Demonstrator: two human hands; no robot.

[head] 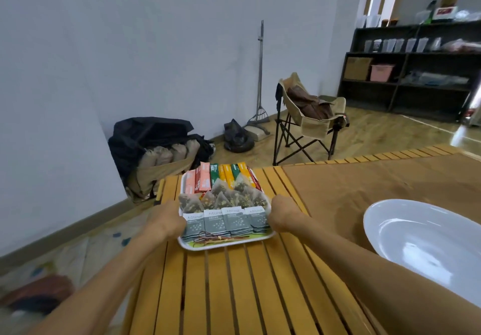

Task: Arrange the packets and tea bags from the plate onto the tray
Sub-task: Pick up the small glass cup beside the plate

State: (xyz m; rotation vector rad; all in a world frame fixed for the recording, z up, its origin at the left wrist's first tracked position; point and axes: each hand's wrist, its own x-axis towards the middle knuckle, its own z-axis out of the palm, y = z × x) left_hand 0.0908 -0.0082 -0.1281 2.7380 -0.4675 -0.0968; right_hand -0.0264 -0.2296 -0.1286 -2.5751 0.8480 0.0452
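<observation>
White plastic, the tray (226, 244) sits on the slatted table (234, 287) toward its far left corner, with the long axis running near to far from the person. It is full: a far row of coloured stick packets (223, 175), a middle band of pyramid tea bags (226, 196), and a near row of grey sachets (225, 221) with their strings lying along the near rim.

The left hand (166, 221) is at the tray's left edge and the right hand (282, 213) at its right edge — one on each long side, about level with the grey row. Both hands are seen from behind, knuckles away from the camera, so the fingers are hidden. They look curled round the rim, but whether they truly clasp it or only press against it cannot be told.

Well apart to the near right, the plate (390, 220) lies on a brown mat (377, 178), and what shows of it is bare. By that, the sorting looks finished, and what remains is likely to square or shift the tray.

Since the hands bracket the load across its short axis, any lift or slide turns on both moving together — an uneven pull would swing the long axis and could spill the loose tea bags.
</observation>
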